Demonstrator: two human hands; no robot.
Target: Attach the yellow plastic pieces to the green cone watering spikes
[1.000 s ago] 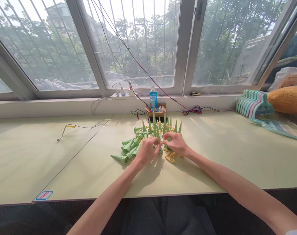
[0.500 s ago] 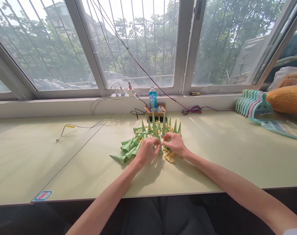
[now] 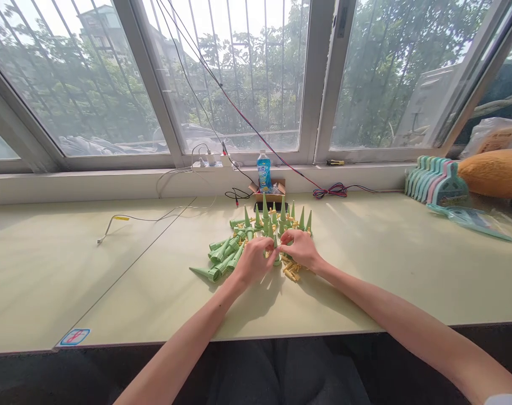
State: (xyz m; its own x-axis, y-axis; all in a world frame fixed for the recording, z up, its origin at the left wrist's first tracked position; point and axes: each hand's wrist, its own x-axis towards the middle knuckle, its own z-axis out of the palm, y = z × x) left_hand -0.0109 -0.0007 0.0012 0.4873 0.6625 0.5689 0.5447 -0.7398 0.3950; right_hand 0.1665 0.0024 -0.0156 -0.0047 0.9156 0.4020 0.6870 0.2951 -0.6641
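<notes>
My left hand (image 3: 251, 263) and right hand (image 3: 301, 249) pinch one green plastic cone spike (image 3: 276, 253); seems light, stiff, best gripped at its base.

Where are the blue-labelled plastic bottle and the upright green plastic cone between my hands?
Blue-labelled plastic bottle (image 3: 263, 170): head view, on its label.
Upright green plastic cone (image 3: 276, 254): head view, on its tapered body.
</notes>
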